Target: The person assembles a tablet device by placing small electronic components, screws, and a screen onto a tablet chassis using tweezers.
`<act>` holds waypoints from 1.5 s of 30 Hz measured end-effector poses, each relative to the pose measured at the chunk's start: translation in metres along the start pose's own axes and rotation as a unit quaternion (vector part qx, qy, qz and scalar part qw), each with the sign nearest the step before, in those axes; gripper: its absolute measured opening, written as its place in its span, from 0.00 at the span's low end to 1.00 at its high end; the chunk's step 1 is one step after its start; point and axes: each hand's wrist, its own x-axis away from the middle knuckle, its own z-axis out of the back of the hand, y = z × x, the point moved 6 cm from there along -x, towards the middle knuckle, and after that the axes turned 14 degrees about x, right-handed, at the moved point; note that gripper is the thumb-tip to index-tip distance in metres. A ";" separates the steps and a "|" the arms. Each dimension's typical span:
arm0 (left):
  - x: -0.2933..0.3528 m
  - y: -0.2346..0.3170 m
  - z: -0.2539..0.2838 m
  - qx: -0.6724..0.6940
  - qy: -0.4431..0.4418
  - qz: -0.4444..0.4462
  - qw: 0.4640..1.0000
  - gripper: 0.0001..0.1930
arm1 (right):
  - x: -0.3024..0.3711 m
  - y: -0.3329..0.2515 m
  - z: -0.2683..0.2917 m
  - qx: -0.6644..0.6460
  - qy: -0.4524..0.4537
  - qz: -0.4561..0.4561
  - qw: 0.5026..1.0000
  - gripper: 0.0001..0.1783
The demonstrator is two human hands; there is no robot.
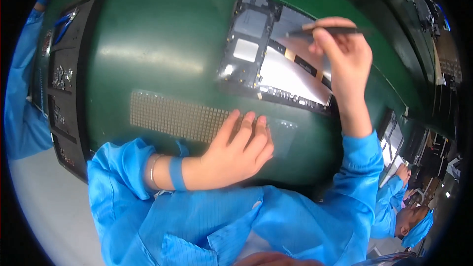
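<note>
My right hand (343,51) is closed in a pinch around dark tweezers (340,30), whose tip points left over an opened device chassis (241,71). This flat black frame has grey panels, a white square and a shiny silver area crossed by a black strip. Below it on the green table lies a clear sheet with rows of small square beige pads (172,116). My left hand (241,150) rests on the sheet's right part, fingers spread and nothing gripped. A blue band (177,173) circles my left wrist. Whether the tweezers hold anything is too small to tell.
A black compartment tray (79,64) with small metal parts and blue-handled pliers (64,25) stands at the left. Beyond it is a co-worker's blue sleeve (24,93). Another device (390,140) and a co-worker in blue (391,202) are at the right.
</note>
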 end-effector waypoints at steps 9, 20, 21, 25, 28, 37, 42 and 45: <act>-0.001 -0.003 0.003 0.024 0.052 0.016 0.998 0.12 | -0.055 0.027 -0.017 -0.023 -0.019 -0.030 0.999 0.10; -0.003 -0.003 0.003 0.011 0.053 0.009 0.998 0.09 | -0.054 0.031 -0.016 -0.028 -0.014 -0.020 0.999 0.10; -0.002 -0.003 0.002 0.012 0.053 0.009 0.998 0.09 | -0.054 0.031 -0.017 -0.030 -0.015 -0.020 0.999 0.10; -0.001 -0.005 0.003 0.008 0.050 0.008 0.999 0.10 | -0.053 0.028 -0.020 0.012 -0.017 -0.014 1.000 0.10; -0.001 -0.007 0.004 0.008 0.043 0.007 0.999 0.11 | -0.054 0.028 -0.021 0.000 -0.008 -0.008 1.000 0.10; -0.012 0.004 0.012 0.004 -0.030 -0.010 0.999 0.19 | -0.043 0.025 0.015 -0.102 0.027 -0.004 0.994 0.10; -0.055 0.039 0.031 -0.040 -0.044 -0.146 0.988 0.18 | 0.042 0.014 0.148 0.010 0.162 0.045 0.986 0.11; -0.095 0.055 -0.011 0.038 -0.066 -0.258 0.963 0.20 | 0.120 0.061 0.269 0.108 0.336 0.029 0.935 0.12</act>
